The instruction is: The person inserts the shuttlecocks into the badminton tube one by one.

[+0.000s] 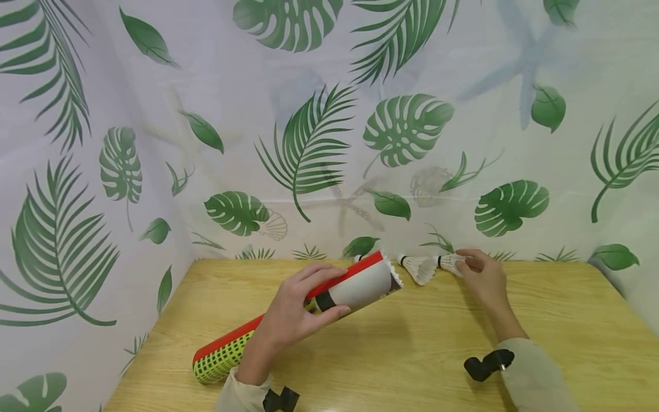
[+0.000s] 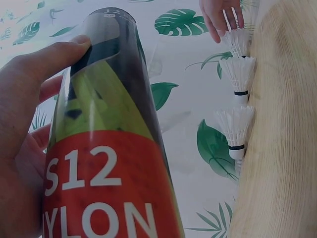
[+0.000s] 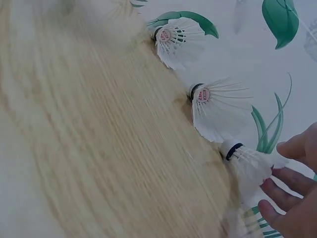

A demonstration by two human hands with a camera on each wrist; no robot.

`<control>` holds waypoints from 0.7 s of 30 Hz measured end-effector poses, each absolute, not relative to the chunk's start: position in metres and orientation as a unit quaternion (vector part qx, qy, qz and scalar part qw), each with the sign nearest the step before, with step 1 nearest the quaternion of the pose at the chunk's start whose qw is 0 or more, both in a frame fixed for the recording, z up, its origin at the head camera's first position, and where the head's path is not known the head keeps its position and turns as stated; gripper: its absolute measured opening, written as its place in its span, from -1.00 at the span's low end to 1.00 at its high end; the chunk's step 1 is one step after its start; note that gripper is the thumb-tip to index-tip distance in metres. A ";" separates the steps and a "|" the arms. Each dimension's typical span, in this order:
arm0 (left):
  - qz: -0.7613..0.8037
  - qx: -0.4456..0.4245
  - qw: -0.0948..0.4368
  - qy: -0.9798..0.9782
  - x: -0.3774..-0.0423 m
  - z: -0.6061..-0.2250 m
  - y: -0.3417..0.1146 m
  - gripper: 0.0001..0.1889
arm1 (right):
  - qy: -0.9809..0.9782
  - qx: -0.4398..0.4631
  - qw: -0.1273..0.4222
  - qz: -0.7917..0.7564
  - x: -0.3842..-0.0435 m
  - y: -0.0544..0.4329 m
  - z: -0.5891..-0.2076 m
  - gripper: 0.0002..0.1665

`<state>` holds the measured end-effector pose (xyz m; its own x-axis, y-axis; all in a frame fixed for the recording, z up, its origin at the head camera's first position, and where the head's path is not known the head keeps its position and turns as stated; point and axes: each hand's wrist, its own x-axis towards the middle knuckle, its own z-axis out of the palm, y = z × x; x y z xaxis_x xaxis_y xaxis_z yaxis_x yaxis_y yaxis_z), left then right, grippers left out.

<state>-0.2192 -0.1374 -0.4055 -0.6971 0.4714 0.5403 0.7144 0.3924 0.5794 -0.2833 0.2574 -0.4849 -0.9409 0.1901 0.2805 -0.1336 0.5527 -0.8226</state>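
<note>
Evidently, the rightmost shuttlecock point(image 3: 246, 161) lies skirt-end at the right fingers point(image 3: 291, 180)

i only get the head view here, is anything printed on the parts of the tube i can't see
Observer: Yes, the left wrist view shows large white "S12" on a red band of the shuttlecock tube, which the left hand grips.
Operator: and the middle shuttlecock in my view, any print inside its skirt
Observer: Yes, the right wrist view shows a small red print there, at the base, though it is too small to read.
</note>
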 end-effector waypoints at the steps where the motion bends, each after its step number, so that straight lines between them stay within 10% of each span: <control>1: -0.417 -0.361 0.146 -0.821 -0.219 -0.406 -0.137 -0.47 | -0.865 -0.015 0.176 0.469 -0.285 0.258 -0.487 -0.60; 21: -0.415 -0.360 0.138 -0.824 -0.218 -0.406 -0.134 -0.46 | -0.831 -0.117 0.222 0.496 -0.242 0.271 -0.460 -0.62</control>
<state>-0.2176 -0.1341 -0.4063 -0.7031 0.4781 0.5263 0.7076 0.3971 0.5846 -0.2422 0.2705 -0.4599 -0.8739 0.4146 0.2537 -0.0269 0.4798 -0.8769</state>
